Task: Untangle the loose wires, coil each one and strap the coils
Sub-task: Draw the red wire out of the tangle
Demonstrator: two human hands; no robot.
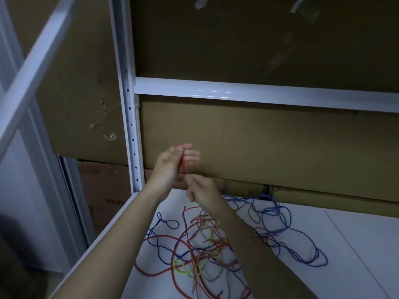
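Two hands raised above one tangle of loose wires on a white shelf

One left hand (170,162) pinches a short red wire piece (183,162) between thumb and forefinger, other fingers spread; one right hand (199,190), just below it, has curled fingers, and whether they hold anything cannot be told. The tangled wires (207,242) lie beneath and nearer than both hands on the white shelf (356,244): red, blue, yellow and dull olive strands, looped and crossing, exact count unclear. Brown cardboard (280,143) backs the white metal rack frame (131,126)

White shelf (336,244) bears tangled red, blue, yellow wires (207,244)
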